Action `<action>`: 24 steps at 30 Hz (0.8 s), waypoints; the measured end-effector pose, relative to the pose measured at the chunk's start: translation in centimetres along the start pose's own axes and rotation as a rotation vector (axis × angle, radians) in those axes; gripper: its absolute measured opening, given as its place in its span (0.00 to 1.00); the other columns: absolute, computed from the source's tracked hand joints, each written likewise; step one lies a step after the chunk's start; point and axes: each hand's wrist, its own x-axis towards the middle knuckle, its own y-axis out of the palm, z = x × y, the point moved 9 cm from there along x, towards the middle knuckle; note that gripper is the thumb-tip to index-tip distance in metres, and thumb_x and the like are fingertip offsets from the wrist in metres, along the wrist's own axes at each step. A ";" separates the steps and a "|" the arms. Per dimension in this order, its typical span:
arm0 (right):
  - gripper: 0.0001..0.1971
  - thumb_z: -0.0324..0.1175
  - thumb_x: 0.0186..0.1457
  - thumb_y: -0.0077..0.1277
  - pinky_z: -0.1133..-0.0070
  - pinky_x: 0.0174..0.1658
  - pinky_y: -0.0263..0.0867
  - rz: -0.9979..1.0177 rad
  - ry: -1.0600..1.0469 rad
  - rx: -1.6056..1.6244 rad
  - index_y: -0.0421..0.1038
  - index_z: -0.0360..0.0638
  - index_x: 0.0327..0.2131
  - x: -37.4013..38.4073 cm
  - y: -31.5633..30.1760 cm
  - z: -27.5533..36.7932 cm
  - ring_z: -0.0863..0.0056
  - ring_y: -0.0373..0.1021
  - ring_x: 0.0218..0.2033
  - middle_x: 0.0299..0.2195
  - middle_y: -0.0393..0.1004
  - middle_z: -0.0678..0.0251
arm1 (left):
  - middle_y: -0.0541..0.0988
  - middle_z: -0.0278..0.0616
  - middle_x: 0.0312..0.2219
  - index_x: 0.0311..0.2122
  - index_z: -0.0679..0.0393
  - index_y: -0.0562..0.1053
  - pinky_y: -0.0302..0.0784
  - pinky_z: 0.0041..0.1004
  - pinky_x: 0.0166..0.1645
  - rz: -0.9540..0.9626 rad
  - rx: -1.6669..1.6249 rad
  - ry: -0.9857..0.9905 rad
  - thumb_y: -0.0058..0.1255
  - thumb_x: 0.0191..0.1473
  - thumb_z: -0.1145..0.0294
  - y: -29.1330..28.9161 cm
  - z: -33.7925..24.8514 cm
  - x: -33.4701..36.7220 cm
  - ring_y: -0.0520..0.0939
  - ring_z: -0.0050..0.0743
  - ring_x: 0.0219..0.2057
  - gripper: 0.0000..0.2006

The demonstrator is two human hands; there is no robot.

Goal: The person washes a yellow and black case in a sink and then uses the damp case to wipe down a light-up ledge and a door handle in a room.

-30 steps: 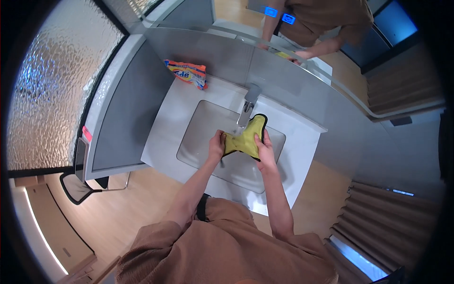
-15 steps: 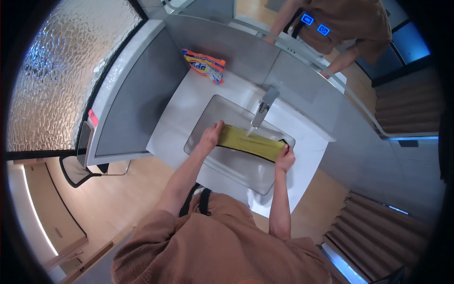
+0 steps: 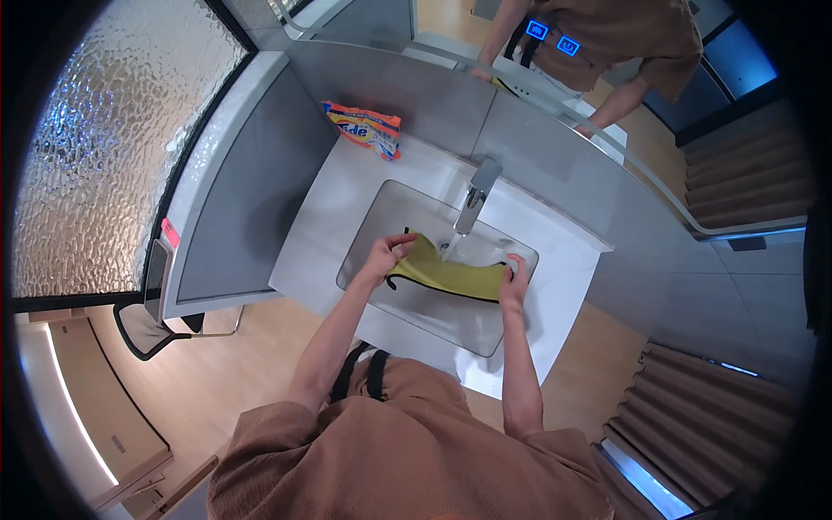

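Over the sink (image 3: 357,251) I hold a yellow-green cloth (image 3: 451,276) with a black edge between my two hands. My left hand (image 3: 386,257) grips its left end, where a bit of dark edging curls out below the fingers. At the right end, my right hand (image 3: 514,284) pinches the cloth between thumb and fingers. The middle of the cloth sags in a loose curve. Just behind its upper edge, a stream of water falls from the chrome faucet (image 3: 475,198) into the basin.
An orange and blue detergent bag (image 3: 364,130) leans against the wall at the counter's back left corner. The white counter (image 3: 308,238) surrounds the sink. A mirror (image 3: 598,87) runs along the back wall, a grey partition (image 3: 247,186) stands left, and a brown curtain (image 3: 693,407) hangs at right.
The cloth was stretched taut under the water and now hangs slack, its upper edge dipping. My hands have come slightly closer together, and the water now falls behind the cloth.
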 end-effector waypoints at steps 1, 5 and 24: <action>0.13 0.23 0.62 0.40 0.76 0.43 0.67 0.139 -0.121 0.016 0.76 0.37 0.42 0.2 1.4 0.8 0.75 0.74 0.37 0.35 0.79 0.58 | 0.81 0.43 0.44 0.52 0.64 0.76 0.76 0.23 0.46 -0.022 0.021 0.074 0.52 0.54 0.82 -0.2 -1.2 -0.1 0.80 0.24 0.41 0.19; 0.18 0.19 0.62 0.36 0.78 0.41 0.66 0.297 -0.242 0.107 0.76 0.39 0.49 1.7 3.0 -2.1 0.77 0.71 0.34 0.35 0.78 0.66 | 0.77 0.43 0.50 0.59 0.63 0.70 0.76 0.25 0.49 0.037 0.020 0.239 0.55 0.50 0.83 0.4 -5.6 0.4 0.78 0.24 0.45 0.28; 0.20 0.20 0.63 0.43 0.86 0.41 0.61 -0.112 0.144 0.907 0.71 0.45 0.57 0.2 -0.3 -1.0 0.87 0.63 0.35 0.42 0.73 0.76 | 0.64 0.36 0.63 0.71 0.51 0.49 0.59 0.22 0.62 0.173 0.164 0.304 0.51 0.52 0.86 -0.7 -6.5 0.6 0.67 0.23 0.59 0.43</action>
